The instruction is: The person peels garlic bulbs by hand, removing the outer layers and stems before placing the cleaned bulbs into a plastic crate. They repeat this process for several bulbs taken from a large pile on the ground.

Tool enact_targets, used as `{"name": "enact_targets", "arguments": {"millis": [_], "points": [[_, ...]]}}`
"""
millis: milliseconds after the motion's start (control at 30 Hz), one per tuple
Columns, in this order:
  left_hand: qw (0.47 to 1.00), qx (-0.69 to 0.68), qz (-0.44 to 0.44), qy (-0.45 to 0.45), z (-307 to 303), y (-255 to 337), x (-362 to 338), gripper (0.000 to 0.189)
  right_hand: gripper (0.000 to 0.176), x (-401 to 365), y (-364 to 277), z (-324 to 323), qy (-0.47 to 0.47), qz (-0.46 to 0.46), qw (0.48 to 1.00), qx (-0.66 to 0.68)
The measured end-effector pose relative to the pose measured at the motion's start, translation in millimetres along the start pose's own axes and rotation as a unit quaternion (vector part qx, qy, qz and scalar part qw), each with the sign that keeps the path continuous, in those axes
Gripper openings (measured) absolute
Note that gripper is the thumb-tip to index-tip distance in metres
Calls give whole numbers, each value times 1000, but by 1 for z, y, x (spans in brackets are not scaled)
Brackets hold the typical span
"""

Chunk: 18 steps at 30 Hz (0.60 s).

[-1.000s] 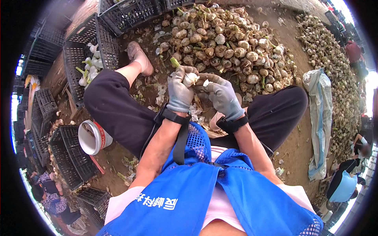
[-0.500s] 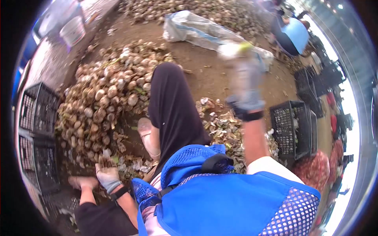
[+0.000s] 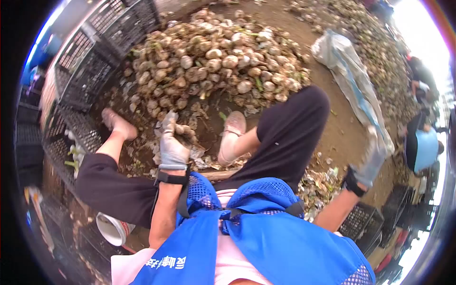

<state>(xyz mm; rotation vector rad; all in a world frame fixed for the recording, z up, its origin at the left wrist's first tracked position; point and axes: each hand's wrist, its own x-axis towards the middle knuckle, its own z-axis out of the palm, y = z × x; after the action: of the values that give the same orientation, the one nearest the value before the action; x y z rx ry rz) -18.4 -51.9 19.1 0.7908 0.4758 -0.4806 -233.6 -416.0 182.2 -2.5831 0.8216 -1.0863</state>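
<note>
My left hand (image 3: 175,142) hangs empty, half-curled by the garlic heap (image 3: 213,66); my blurred right hand (image 3: 373,159) stretches open, empty, near the woven sack (image 3: 349,71).

Left hand (image 3: 175,145) half-curled — right hand (image 3: 372,160) out wide

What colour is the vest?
The vest is bright blue with white writing, and it shows best in the head view.

Brown dirt floor (image 3: 343,137) on my feed. I log a broad heap of garlic bulbs (image 3: 213,66) lying on it, a wider garlic spread (image 3: 380,54) beyond, and a pale blue-striped sack (image 3: 349,71) laid out near both. Also down: papery trimmings (image 3: 320,187), black crates (image 3: 90,71), a white bucket (image 3: 111,229).
</note>
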Motion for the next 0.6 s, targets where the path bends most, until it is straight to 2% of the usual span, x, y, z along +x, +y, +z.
{"name": "enact_targets", "arguments": {"millis": [33, 67, 100, 133, 167, 200, 233, 300, 333, 367, 433, 467, 500, 600], "points": [[1000, -5, -3, 24, -6, -3, 3, 42, 31, 15, -34, 30, -50, -148, 987, -42], [998, -17, 10, 64, -10, -3, 6, 44, 30, 24, -71, 73, -167, -128, 970, 121], [994, -31, 19, 103, -15, -3, 8, 47, 29, 33, -109, 117, -279, -60, 909, 304], [987, -60, 10, 147, -21, 1, 14, 50, 28, 42, -145, 160, -362, 29, 829, 426], [989, -75, 19, 126, -32, 1, 19, 49, 29, 38, -170, 214, -462, 28, 819, 339], [983, -108, 0, 148, -36, 1, 24, 47, 28, 28, -191, 255, -507, -11, 831, 229], [975, -141, -17, 168, -35, 3, 27, 45, 34, 1, -178, 338, -498, -145, 849, 105], [988, -83, -15, 127, -45, -2, 23, 35, 48, -41, -192, 376, -590, -106, 798, -64], [989, -72, -20, 127, -47, -3, 21, 34, 50, -60, -197, 388, -599, -87, 785, -134], [989, -63, -29, 127, -51, -5, 21, 33, 50, -76, -200, 392, -584, -128, 784, -165], [987, -62, -45, 138, -59, -6, 22, 31, 51, -89, -196, 405, -581, -141, 779, -191], [986, -59, -41, 149, -61, -7, 23, 31, 46, -96, -191, 411, -514, -153, 825, -177], [986, -58, -34, 154, -59, -5, 26, 30, 36, -94, -187, 416, -515, -167, 825, -164], [987, -56, -17, 151, -57, -3, 35, 24, 26, -83, -202, 423, -470, -164, 865, -60]]}}
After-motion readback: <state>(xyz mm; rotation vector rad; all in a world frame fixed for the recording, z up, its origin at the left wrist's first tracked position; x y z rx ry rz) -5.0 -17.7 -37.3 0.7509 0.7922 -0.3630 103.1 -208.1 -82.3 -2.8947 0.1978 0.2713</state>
